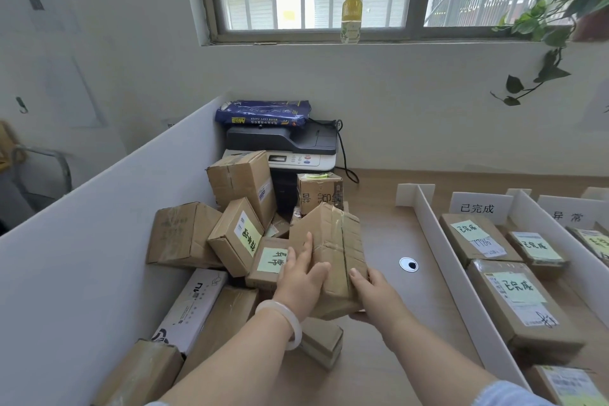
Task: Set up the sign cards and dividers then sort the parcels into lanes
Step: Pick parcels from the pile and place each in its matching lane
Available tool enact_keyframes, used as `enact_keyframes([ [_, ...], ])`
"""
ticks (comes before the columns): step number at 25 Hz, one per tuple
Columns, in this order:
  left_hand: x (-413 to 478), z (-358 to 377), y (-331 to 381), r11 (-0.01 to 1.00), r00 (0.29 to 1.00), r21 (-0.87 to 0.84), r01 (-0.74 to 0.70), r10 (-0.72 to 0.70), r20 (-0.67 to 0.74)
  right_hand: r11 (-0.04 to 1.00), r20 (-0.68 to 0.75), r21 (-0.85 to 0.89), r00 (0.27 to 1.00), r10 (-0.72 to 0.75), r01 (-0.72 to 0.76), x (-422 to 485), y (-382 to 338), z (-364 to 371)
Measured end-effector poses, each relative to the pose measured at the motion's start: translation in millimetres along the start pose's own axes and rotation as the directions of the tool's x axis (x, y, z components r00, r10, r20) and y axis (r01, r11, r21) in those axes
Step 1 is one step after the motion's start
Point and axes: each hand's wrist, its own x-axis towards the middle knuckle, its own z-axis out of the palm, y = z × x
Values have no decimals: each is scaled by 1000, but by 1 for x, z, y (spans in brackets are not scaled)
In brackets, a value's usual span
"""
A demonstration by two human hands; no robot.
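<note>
A taped brown cardboard parcel (333,247) is lifted above the pile, tilted, with both hands on it. My left hand (301,277) lies flat on its left face. My right hand (372,290) grips its lower right corner from below. A heap of unsorted parcels (237,234), some with green labels, lies at the left against a white partition. On the right, white dividers (451,257) form lanes. One white sign card (478,208) stands behind a lane with several labelled parcels (514,297). A second sign card (568,214) heads the lane further right.
A printer (283,152) with a blue paper ream on top stands behind the pile. The white partition (99,224) walls the desk's left side. A cable hole (408,264) sits in the wooden desk. A bottle and a trailing plant are at the window.
</note>
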Motion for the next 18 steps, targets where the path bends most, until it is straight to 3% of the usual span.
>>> enact_keyframes([
  [3, 3, 6, -3, 992, 995, 80, -94, 92, 23, 986, -90, -116, 988, -127, 116, 5, 4, 4],
  [6, 5, 9, -9, 966, 988, 208, -151, 157, -11, 946, -57, -256, 974, -220, 199, 2, 3, 9],
  [8, 9, 9, -9, 965, 992, 240, -104, 117, -41, 911, -25, -337, 965, -261, 238, 1, 3, 9],
  [14, 19, 8, -6, 999, 998, 31, 27, -25, -60, 848, -49, -418, 925, -378, 324, -13, 3, 18],
  [18, 20, 9, -8, 997, 994, -68, 42, -48, -93, 834, -11, -408, 912, -411, 371, -8, 0, 11],
])
